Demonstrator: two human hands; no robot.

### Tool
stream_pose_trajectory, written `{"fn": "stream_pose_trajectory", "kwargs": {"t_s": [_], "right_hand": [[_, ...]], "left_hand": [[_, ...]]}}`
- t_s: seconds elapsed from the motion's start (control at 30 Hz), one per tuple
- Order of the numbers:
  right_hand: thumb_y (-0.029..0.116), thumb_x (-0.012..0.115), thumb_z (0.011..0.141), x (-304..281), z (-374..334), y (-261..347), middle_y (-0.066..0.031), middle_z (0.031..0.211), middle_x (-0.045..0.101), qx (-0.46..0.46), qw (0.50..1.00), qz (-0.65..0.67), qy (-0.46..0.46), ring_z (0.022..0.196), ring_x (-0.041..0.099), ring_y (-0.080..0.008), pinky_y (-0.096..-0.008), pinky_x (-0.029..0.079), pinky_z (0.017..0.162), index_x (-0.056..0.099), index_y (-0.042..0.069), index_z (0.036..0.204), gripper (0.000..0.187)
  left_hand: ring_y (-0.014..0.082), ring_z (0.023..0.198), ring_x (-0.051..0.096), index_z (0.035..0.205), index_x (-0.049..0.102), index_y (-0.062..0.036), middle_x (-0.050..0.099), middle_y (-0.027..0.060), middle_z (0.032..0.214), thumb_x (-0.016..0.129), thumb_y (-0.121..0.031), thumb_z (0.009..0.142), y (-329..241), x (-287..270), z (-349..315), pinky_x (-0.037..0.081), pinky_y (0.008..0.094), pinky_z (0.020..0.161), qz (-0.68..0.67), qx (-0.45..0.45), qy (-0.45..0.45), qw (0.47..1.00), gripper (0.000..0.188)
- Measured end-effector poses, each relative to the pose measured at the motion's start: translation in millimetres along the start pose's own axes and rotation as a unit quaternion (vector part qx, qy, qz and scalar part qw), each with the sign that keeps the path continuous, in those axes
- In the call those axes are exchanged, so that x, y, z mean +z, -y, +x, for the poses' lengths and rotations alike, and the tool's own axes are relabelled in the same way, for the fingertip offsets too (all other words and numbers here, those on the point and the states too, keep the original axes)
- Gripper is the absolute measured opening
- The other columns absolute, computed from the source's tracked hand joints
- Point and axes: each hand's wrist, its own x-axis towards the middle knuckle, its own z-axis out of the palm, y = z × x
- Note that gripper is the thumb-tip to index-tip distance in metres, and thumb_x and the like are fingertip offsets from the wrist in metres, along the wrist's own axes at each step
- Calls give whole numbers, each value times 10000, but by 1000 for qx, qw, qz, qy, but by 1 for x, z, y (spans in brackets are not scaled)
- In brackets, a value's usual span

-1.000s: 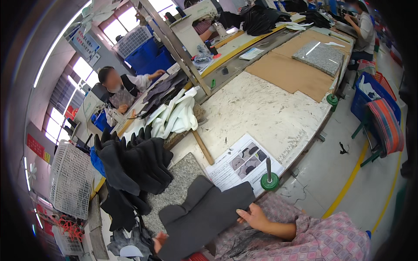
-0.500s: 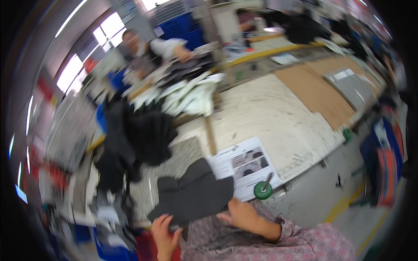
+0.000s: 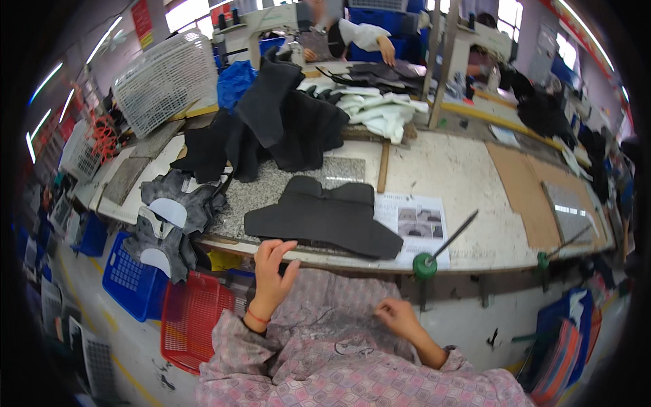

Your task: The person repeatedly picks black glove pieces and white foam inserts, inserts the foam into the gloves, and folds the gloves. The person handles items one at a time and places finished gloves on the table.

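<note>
A flat dark grey felt piece [image 3: 324, 216] with a notched top lies on the speckled slab [image 3: 271, 184] at the near edge of the workbench [image 3: 447, 178]. My left hand [image 3: 272, 272] hovers just below the bench edge, fingers spread, holding nothing. My right hand [image 3: 397, 317] rests lower over my patterned smock, fingers loosely curled and apart, nothing in it. Both hands are off the felt piece.
A printed sheet [image 3: 417, 224] lies right of the felt. Dark garments [image 3: 271, 125] and white fabric [image 3: 380, 112] pile behind. Grey cut pieces [image 3: 173, 217] hang at the left edge. Red basket [image 3: 193, 315] and blue basket [image 3: 132, 278] stand below. A green-based rod [image 3: 426, 264] is clamped at the edge. A person works beyond.
The view has swung left. The dark felt piece, held up by my hands before, now lies flat on the bench, and both hands have let go and dropped below the edge.
</note>
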Motion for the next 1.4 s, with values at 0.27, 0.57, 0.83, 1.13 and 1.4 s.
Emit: {"fn": "stream_pose_trajectory", "kwargs": {"t_s": [0.27,0.57,0.83,1.13,1.4], "right_hand": [[436,629,837,115,-149,-252,-263,1179,567,458,864,0,-207,1077,551,-405,-462,444,915,590,-56,1086,552],[481,597,846,108,-109,-234,-242,1139,607,534,808,183,-168,1035,584,-360,-431,448,906,613,-18,1083,553],[444,599,853,96,-76,-151,-225,1108,620,644,736,154,-144,1007,596,-345,-420,457,887,617,-8,1074,504],[402,602,861,93,-35,-97,-207,1072,635,682,704,153,-127,974,609,-328,-408,466,865,622,3,1063,448],[365,604,868,109,-23,-125,-190,1041,649,641,742,141,-133,946,620,-314,-397,474,846,626,12,1053,399]], "left_hand": [[432,1018,575,1115,590,62,611,286,1076,622,-251,857,195,-57,-238,442,476,860,70,-456,119,879,407],[396,1016,583,1128,596,46,621,263,1074,612,-237,869,259,77,-225,447,444,863,-8,-549,346,761,384],[365,1014,590,1140,601,32,630,244,1072,603,-224,880,298,121,-157,451,416,865,-12,-592,385,708,365],[329,1012,598,1153,607,15,640,222,1070,593,-210,892,302,99,-148,456,384,869,-6,-646,400,650,345],[297,1010,605,1164,612,1,648,202,1068,585,-197,903,301,90,-170,461,355,871,-6,-627,396,670,329]]}}
